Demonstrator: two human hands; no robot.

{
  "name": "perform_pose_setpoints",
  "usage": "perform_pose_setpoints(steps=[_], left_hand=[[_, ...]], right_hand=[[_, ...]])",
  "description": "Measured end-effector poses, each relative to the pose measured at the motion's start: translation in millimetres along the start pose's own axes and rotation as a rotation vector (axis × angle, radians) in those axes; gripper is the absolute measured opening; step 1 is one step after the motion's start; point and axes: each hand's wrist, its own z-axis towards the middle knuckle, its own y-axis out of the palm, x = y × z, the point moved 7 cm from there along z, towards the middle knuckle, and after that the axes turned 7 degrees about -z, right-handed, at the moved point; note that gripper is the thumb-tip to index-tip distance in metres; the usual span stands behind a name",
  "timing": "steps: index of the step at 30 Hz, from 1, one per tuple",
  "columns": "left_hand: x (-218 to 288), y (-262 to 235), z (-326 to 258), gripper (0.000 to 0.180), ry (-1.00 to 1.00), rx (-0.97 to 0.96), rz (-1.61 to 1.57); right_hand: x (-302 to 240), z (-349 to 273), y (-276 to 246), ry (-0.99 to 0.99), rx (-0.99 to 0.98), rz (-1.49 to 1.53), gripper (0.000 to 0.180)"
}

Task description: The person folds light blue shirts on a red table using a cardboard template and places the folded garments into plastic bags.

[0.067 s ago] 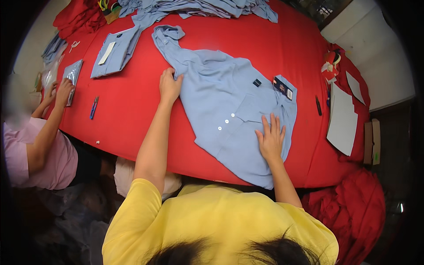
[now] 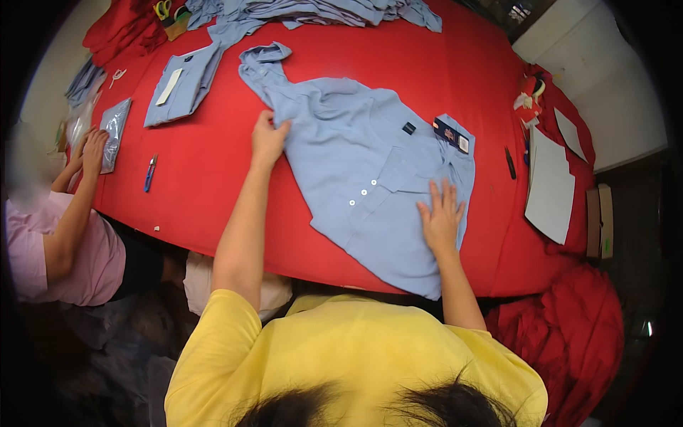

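Observation:
A light blue shirt (image 2: 341,149) lies spread at a slant on the red-covered table, with white buttons and a chest pocket. At its left side edge my left hand (image 2: 269,142) has bent fingers and thumb closed on the cloth. My right hand (image 2: 442,217) lies flat on the shirt below the pocket, fingers spread. A dark hang tag (image 2: 451,134) rests by the shoulder at the right, and a small dark label (image 2: 408,128) sits at the neck. One sleeve (image 2: 263,60) stretches toward the far left.
A folded blue shirt (image 2: 181,92) with a white tag lies far left. Blue-handled snips (image 2: 151,173) lie nearer. A co-worker's hands (image 2: 92,146) touch a bagged garment (image 2: 114,132). Blue shirts (image 2: 320,11) are piled behind; white sheets (image 2: 549,192) and a black tool (image 2: 510,163) lie right.
The view has shifted slightly. My right hand has slid a little over the shirt toward the right. The co-worker's hand has moved slightly left on the bagged garment.

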Motion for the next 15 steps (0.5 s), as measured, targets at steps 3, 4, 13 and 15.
perform_pose_setpoints(steps=[3, 4, 13, 15], left_hand=[[-28, -42, -18, 0.044, 0.064, -0.115, 0.020], [-17, -60, -37, 0.048, 0.002, -0.246, 0.334], [63, -29, -37, 0.035, 0.280, -0.378, 0.166], [34, -18, -26, 0.026, 0.593, -0.303, 0.460]], right_hand=[[46, -10, 2, 0.099, 0.005, 0.001, 0.054], [66, -13, 4, 0.126, 0.015, -0.004, 0.053], [72, 50, -28, -0.014, 0.140, 0.463, 0.035], [60, 57, -8, -0.041, 0.080, 0.466, 0.035]])
